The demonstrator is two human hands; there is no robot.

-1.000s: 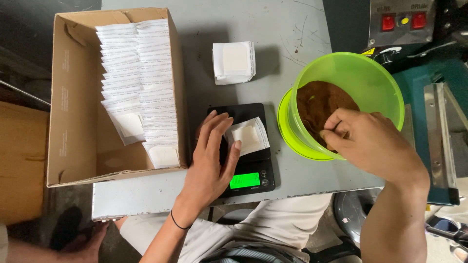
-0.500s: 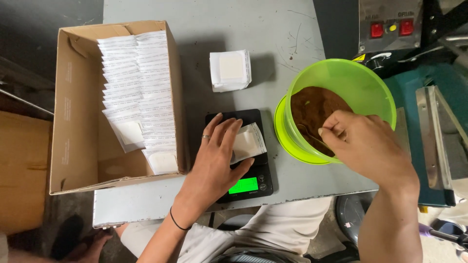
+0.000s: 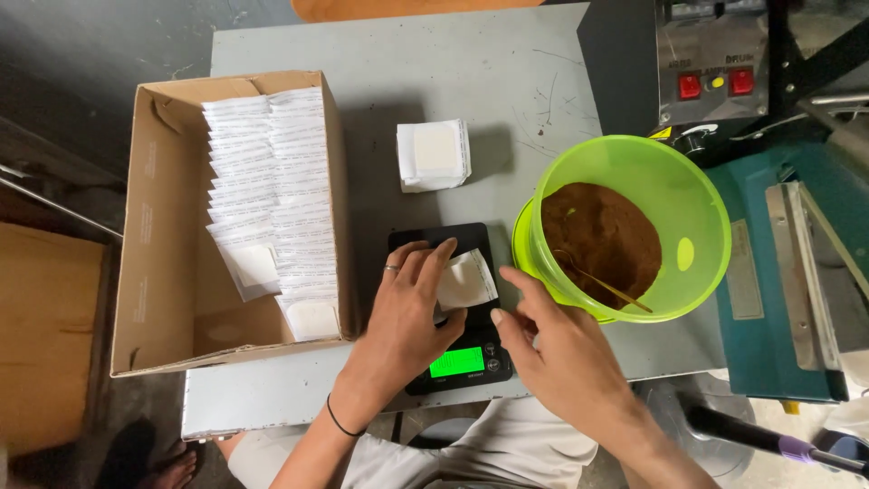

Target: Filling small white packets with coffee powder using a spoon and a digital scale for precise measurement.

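— Sachet (image 3: 467, 279) on the scale, is that what both hands are busy with?

— Yes, but first the big things. A grey desk (image 3: 380, 109) carries everything. At its left edge stands an open cardboard box (image 3: 163, 299) with two rows of flat white packets. At the right edge is a green bowl (image 3: 674, 195) of brown powder, with a thin stick lying in it. Near the middle of the desk is a small stack of empty white sachets (image 3: 434, 154). At the front edge sits a black scale (image 3: 457, 358) with a green lit display.

— And the sachet itself?

— It lies on the scale's plate, small, white, almost square, a little tilted, its longer side running from front-left to back-right. It looks flat and soft.

— Which hand is nearer?

— The left hand (image 3: 407, 317). Its fingers rest on the sachet's left side and pinch it lightly, I think. The right hand (image 3: 552, 349) is just beside, at the front-right; the sachet lies to the back-left of it. Its fingers are loosely spread and hold nothing.
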